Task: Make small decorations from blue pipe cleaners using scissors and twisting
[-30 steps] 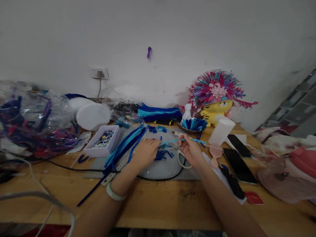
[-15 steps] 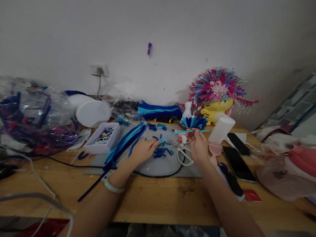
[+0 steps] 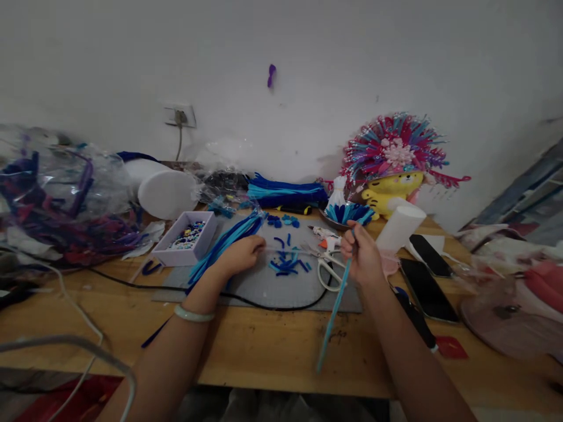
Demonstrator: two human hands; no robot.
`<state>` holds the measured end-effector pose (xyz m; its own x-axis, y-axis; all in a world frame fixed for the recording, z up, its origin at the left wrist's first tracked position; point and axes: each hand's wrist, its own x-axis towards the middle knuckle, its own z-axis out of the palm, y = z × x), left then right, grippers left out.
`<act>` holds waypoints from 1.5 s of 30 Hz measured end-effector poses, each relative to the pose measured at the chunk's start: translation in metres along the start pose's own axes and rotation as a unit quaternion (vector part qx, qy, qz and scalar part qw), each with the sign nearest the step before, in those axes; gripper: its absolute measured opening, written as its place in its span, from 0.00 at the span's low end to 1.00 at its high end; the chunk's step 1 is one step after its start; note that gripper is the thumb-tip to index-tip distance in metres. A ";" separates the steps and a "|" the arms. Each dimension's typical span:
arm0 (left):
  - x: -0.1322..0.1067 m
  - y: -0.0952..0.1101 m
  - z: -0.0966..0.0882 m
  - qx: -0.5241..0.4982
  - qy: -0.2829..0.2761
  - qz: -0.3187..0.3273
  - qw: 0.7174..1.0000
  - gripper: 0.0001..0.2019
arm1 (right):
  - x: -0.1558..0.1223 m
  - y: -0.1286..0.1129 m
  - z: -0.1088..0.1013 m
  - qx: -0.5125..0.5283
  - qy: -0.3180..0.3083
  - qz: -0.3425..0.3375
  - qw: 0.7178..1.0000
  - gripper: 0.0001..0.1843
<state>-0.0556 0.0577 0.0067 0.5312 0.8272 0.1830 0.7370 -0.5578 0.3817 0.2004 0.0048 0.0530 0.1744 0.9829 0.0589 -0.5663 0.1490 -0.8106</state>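
My right hand [image 3: 364,258] is closed around a light blue pipe cleaner [image 3: 333,316], which hangs down from the fist toward the table's front edge. My left hand [image 3: 241,255] rests on the grey cutting mat [image 3: 272,287] with fingers curled beside a bundle of blue pipe cleaners [image 3: 226,240]; what it pinches, if anything, is too small to name. Short blue pipe-cleaner pieces [image 3: 288,264] lie on the mat between my hands. White-handled scissors [image 3: 328,272] lie just left of my right hand.
A white box of beads [image 3: 187,237], white foam discs [image 3: 165,193] and a clear bag of pipe cleaners [image 3: 57,199] sit left. A yellow toy with a pink-blue headdress [image 3: 396,170], a white tube [image 3: 400,228] and two phones [image 3: 422,281] sit right. A black cable [image 3: 264,305] crosses the mat.
My right hand let the light blue pipe cleaner swing from level above the mat to hanging downward. My left hand let go of its end and drew back left.
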 end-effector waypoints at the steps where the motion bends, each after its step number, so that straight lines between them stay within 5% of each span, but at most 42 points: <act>1: 0.000 0.003 0.000 -0.014 0.032 -0.024 0.999 0.10 | -0.003 0.005 0.003 -0.029 -0.021 0.011 0.999 0.10; 6: 0.005 0.032 0.014 -0.226 0.189 -0.095 0.951 0.12 | -0.023 0.042 0.018 -0.219 -0.121 0.078 0.965 0.16; 10: 0.004 0.059 0.032 -0.478 0.067 -0.127 0.867 0.15 | -0.029 0.061 0.021 -0.390 -0.157 -0.038 0.907 0.13; 13: 0.000 0.069 0.036 -0.548 0.001 -0.075 0.833 0.11 | -0.026 0.064 0.019 -0.457 -0.138 -0.084 0.875 0.11; 16: -0.003 0.071 0.036 -0.536 -0.011 -0.053 0.843 0.14 | -0.023 0.062 0.017 -0.478 -0.138 -0.058 0.865 0.14; 21: 0.000 0.071 0.040 -0.529 0.022 -0.109 0.841 0.18 | -0.023 0.063 0.017 -0.476 -0.165 -0.042 0.863 0.13; 29: 0.000 0.073 0.041 -0.640 0.015 -0.126 0.758 0.15 | -0.021 0.071 0.012 -0.406 -0.174 0.027 0.897 0.15; 34: -0.004 0.068 0.033 -0.714 -0.075 -0.130 0.684 0.12 | -0.019 0.055 0.008 -0.385 -0.265 0.109 0.877 0.14; 39: -0.008 0.067 0.027 -0.757 -0.181 -0.104 0.619 0.11 | -0.015 0.037 0.006 -0.422 -0.276 -0.060 0.862 0.04; 45: -0.008 0.066 0.031 -0.738 -0.267 -0.094 0.612 0.10 | -0.009 0.029 0.001 -0.511 -0.233 -0.223 0.797 0.05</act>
<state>0.0017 0.0125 0.0027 0.8470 0.5065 -0.1617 -0.1653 0.5400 0.8253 0.1816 0.0005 0.0295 -0.2779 0.8260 0.4904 0.4619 0.5625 -0.6857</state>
